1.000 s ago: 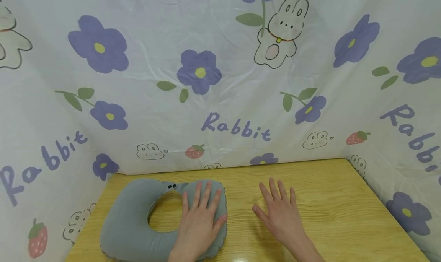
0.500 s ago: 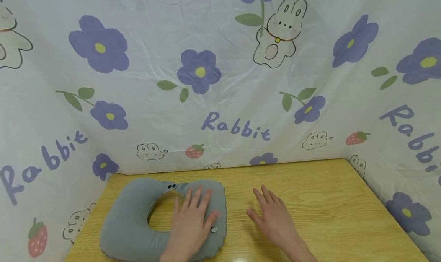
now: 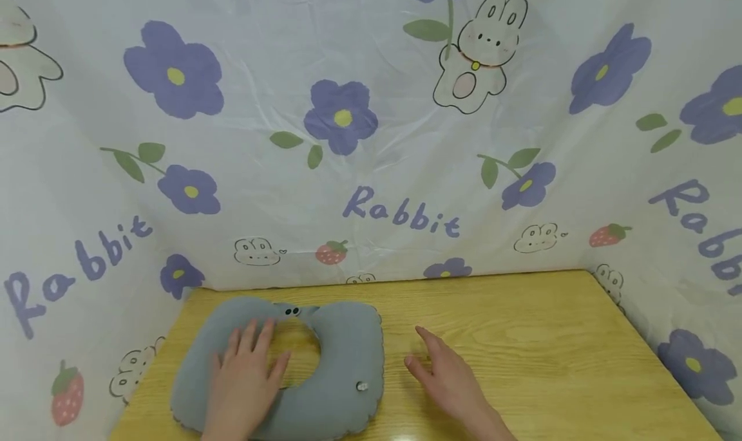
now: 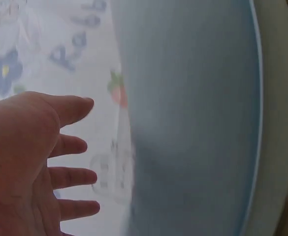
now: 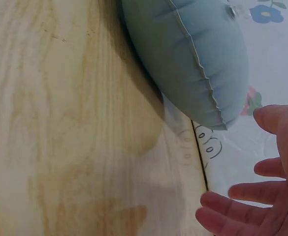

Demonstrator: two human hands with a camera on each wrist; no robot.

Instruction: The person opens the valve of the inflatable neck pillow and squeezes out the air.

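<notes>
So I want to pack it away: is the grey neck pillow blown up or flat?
Blown up: the grey neck pillow looks plump with rounded, puffy edges on the table, under the left hand.

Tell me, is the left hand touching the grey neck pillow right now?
Touching. In the head view the left hand lies flat, fingers spread, on the left side of the grey neck pillow, with no gap showing. The left wrist view is too blurred to confirm.
</notes>
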